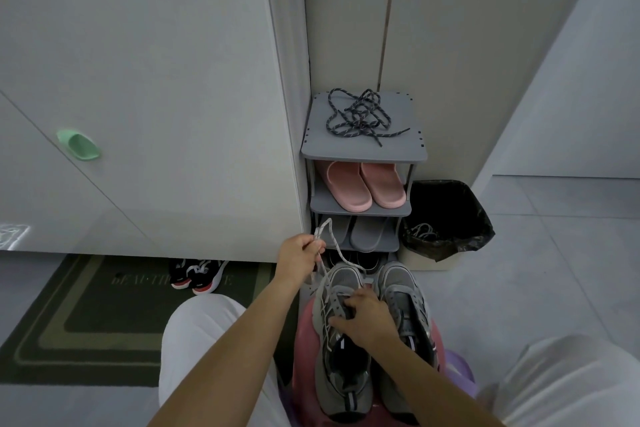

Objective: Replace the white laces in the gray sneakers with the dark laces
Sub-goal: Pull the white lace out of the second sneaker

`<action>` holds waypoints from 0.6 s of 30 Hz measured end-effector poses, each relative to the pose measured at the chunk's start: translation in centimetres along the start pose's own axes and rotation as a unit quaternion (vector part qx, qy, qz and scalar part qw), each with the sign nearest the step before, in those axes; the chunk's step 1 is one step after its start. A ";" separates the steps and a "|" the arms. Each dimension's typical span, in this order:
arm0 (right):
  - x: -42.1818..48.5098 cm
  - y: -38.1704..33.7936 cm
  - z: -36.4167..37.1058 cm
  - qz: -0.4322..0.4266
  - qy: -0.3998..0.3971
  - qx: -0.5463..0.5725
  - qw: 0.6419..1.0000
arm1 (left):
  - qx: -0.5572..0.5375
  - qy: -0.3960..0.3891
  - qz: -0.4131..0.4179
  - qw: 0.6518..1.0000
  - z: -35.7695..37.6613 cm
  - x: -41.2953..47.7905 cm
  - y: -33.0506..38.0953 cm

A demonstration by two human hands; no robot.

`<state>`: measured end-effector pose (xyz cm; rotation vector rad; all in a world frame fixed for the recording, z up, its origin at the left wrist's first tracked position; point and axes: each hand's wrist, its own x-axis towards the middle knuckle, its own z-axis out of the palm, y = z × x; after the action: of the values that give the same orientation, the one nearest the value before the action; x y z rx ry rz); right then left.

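Observation:
Two gray sneakers stand side by side on a pink stool between my knees. My left hand pinches the white lace and holds it pulled up and away from the left sneaker. My right hand presses down on that sneaker's eyelet area, fingers on the lacing. The right sneaker shows no lace in its eyelets. The dark laces lie in a tangled heap on top of the gray shoe rack.
The rack holds pink slippers and gray slippers on lower shelves. A bin with a black liner, with a pale lace inside, stands right of it. Black and red shoes sit on a dark doormat by a white cabinet.

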<state>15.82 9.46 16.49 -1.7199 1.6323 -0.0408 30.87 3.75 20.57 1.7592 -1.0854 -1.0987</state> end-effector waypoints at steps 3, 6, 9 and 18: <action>0.4 -0.1 -0.3 -0.017 0.014 0.000 1.000 | -0.009 -0.010 -0.017 1.000 -0.1 -0.2 0.1; 1.2 -0.8 -1.7 -0.014 0.077 0.029 0.997 | -0.002 -0.042 -0.028 0.999 -0.2 -0.6 0.4; 2.8 -1.7 -2.7 -0.047 0.071 0.011 0.996 | -0.007 -0.049 -0.036 0.998 0.0 -1.2 0.3; 6.2 -3.3 -3.4 -0.114 -0.058 -0.109 0.986 | 0.057 -0.043 -0.070 0.995 0.6 -2.4 -3.7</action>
<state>18.05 2.11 17.82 -2.0318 1.3903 0.1298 30.61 7.09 17.63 1.9186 -1.1087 -1.2280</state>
